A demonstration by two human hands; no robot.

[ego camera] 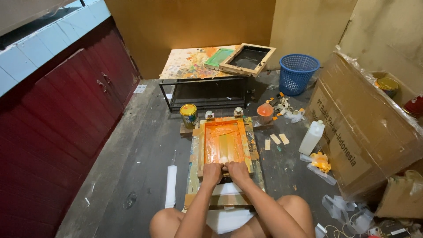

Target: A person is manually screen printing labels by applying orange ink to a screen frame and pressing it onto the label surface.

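A wooden screen-printing frame (251, 141) lies flat on the floor in front of me, its mesh covered in orange ink. My left hand (212, 173) and my right hand (238, 171) sit side by side at the frame's near edge, both closed on a squeegee (224, 161) whose blade rests in the ink. The squeegee is mostly hidden under my fingers. White material (229, 190) shows beneath the frame's near end, above my bare knees.
A yellow paint can (189, 115) and an orange-lidded tub (265, 113) stand behind the frame. Beyond are a low paint-stained table (189, 66) with two more frames, a blue basket (298, 72), a white bottle (312, 137), a large cardboard box (365, 128) at right, and red cabinets (57, 128) at left.
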